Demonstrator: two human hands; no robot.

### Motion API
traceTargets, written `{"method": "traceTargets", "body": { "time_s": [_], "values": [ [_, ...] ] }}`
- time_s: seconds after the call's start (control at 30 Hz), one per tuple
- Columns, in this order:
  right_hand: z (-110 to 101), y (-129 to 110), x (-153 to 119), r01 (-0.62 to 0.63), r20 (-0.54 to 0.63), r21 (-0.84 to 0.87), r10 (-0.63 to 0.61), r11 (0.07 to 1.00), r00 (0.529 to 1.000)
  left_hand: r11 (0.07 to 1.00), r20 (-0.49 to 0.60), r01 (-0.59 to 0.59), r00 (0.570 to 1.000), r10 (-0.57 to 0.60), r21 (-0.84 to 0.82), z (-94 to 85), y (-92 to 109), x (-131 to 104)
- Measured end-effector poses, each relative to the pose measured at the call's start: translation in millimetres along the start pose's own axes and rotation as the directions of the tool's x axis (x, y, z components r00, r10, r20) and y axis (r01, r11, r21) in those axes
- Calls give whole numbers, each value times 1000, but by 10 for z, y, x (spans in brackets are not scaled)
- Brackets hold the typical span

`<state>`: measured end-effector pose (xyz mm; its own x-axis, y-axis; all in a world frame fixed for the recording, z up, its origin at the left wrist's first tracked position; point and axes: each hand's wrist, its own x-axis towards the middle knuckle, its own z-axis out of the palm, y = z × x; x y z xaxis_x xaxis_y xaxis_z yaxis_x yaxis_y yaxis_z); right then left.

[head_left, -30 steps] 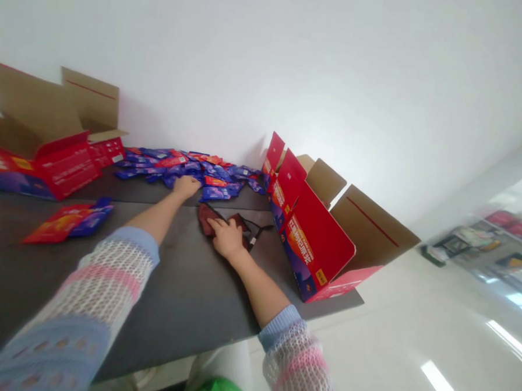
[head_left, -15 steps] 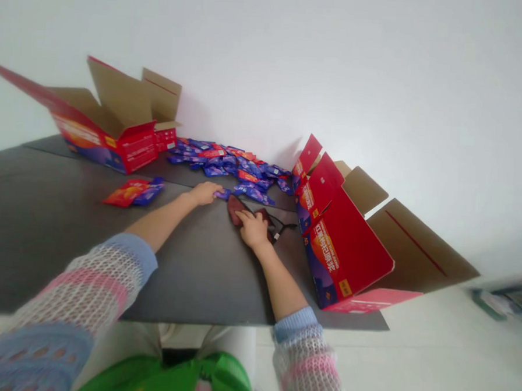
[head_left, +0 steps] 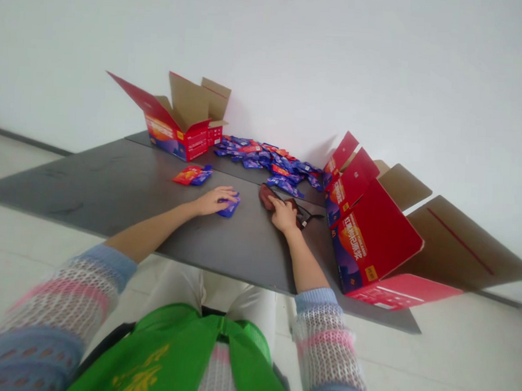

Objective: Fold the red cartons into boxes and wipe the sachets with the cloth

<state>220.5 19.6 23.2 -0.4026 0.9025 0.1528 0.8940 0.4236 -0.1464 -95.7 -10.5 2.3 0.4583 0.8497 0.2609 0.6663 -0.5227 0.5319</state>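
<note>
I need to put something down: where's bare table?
Bare table shows left of the orange and blue packets and left boxes, out to the left corner; also between the blue packet under the left hand, the right hand and the near edge. Crowded: along the wall, with the packet pile, and at right, with the brown object and right boxes.

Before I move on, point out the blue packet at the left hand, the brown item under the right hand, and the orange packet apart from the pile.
Blue packet (head_left: 230, 208): head view, its uncovered lower-right part.
Brown item (head_left: 266, 196): head view, its uncovered left end.
Orange packet (head_left: 185, 174): head view, middle of its face.
</note>
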Motion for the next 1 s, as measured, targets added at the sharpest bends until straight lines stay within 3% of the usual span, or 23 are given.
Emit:
{"method": "traceTargets", "body": {
  "time_s": [0.1,0.2,0.33,0.43,0.5,0.57,0.67,0.8,0.87,1.0],
  "values": [
    [-2,27,-8,32,-24,9,-31,999,999,977,74,141,985,-154,162,36,5,-68],
    [3,20,-10,31,-51,-20,-32,999,998,957,235,148,949,-208,249,1,59,-44],
    [27,-21,30,-17,-63,-15,16,1000,998,947,395,180,876,-278,267,-80,315,16],
    [53,-151,41,112,-105,49,-106,993,989,965,481,154,843,-240,212,-74,468,62],
    [58,-317,0,202,-183,82,-184,976,966,977,469,151,859,-206,152,-43,479,102],
    [61,-516,-75,279,-222,110,-250,954,942,978,378,181,902,-209,108,-5,419,145],
    [59,-751,-193,467,-119,136,-453,874,883,974,282,213,932,-226,77,35,258,187],
    [-15,-803,-266,570,4,148,-577,808,817,993,445,98,888,-115,61,12,83,183],
    [-49,-778,-274,559,34,137,-567,818,823,998,494,41,867,-63,55,-4,42,171],
    [-17,-805,-281,441,1,68,-442,895,897,999,495,32,867,-50,44,-24,21,152]
  ]
}}
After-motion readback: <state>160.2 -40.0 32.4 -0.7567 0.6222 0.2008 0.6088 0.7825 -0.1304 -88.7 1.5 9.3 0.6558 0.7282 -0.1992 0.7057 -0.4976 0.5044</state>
